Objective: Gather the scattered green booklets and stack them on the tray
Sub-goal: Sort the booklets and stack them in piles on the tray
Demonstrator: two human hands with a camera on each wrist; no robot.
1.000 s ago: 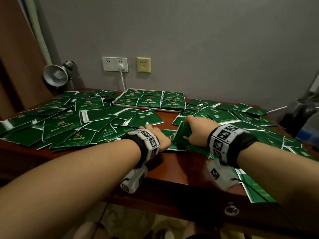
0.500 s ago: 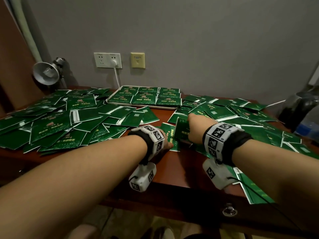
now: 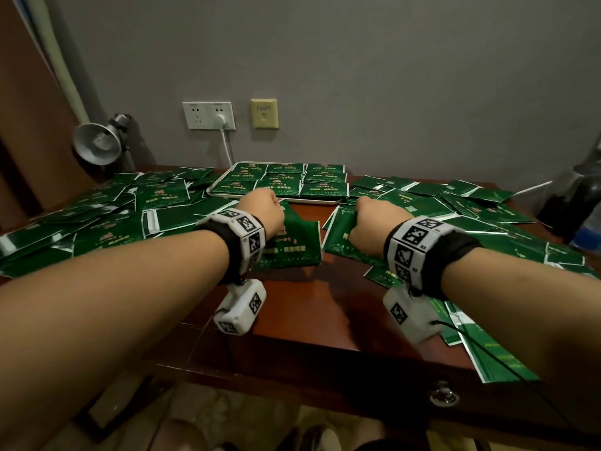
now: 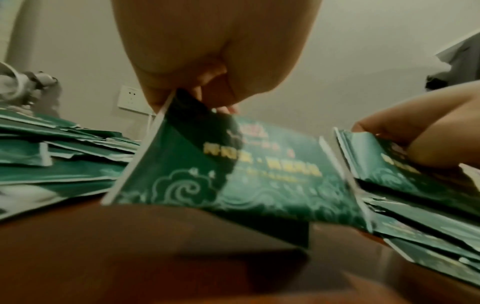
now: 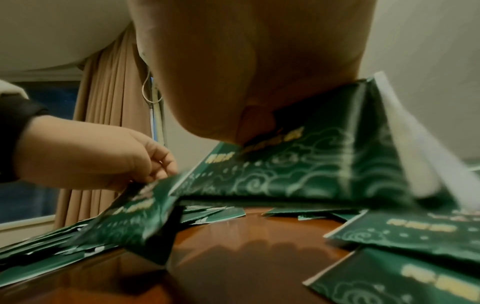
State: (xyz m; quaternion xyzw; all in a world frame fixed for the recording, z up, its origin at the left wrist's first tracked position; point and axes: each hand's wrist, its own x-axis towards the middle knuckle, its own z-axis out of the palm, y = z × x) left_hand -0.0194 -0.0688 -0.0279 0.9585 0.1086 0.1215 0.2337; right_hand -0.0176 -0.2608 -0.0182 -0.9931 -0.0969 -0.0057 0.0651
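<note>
Through the head view I am looking at my left hand gripping one green booklet by its far edge, fingers curled round it, while my right hand is clutching a second booklet the same way. Both booklets are hanging just above the tabletop, in front of the tray, which is already carrying neat rows of them. Loose booklets are lying scattered to the left and to the right. Each held booklet is running its long axis roughly across me, its free edge drooping toward me.

In the left wrist view the fingers are pinching the upper corner of the booklet; the cover is sagging away from the pinch, printed face toward the camera. I am judging it light, thin, floppy and a little glossy, so likely to slip.

In the right wrist view the right-hand booklet is bending like a tent under my palm, several leaves fanning at its edge. Taking hold along the folded spine, I am thinking, would keep the pages shut and the cover flat for stacking.
</note>
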